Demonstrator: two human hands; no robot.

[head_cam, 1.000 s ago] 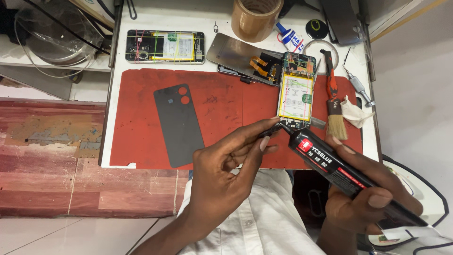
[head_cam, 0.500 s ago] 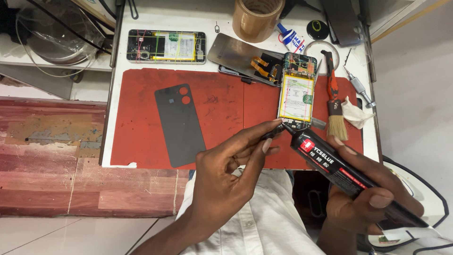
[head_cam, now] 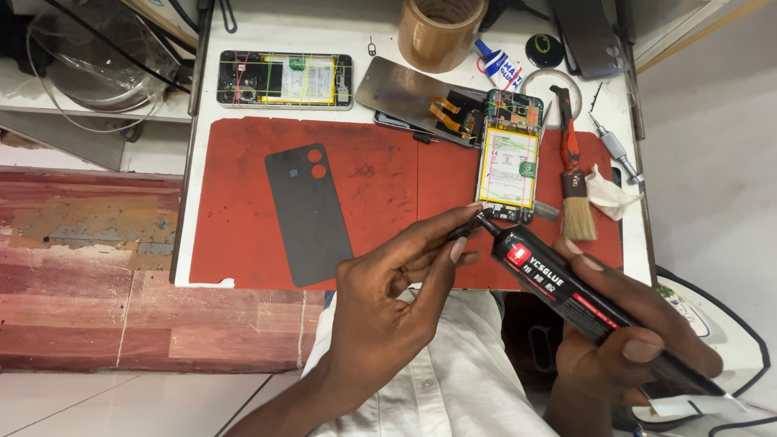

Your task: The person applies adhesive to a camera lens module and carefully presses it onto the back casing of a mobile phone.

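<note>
- One black glue tube point(head_cam: 571, 291) lies slantwise from about 5 o'clock up toward the centre, its narrow nozzle ending at the bottom edge of the opened phone point(head_cam: 510, 158).
- The right hand point(head_cam: 627, 340) has its fingers closed round the tube's lower half, thumb pressed on top.
- The left hand point(head_cam: 396, 299) comes in from 6 o'clock; its thumb and forefinger are pinched together on the nozzle tip (whether on a cap there, I cannot tell), the other fingers curled loosely.
- Phones, counted: two with their backs off. One stands lengthwise at 2 o'clock showing its battery; a second phone point(head_cam: 285, 79) lies sideways at 11 o'clock.
- One grey back cover point(head_cam: 307, 214) rests on the red mat point(head_cam: 243, 194), at 9 o'clock from the hands' meeting point.
- One brush point(head_cam: 576, 194) with a red and black handle lies just right of the opened phone, beside one crumpled white tissue point(head_cam: 609, 194).
- One roll of brown tape point(head_cam: 441, 28) sits at 12 o'clock.
</note>
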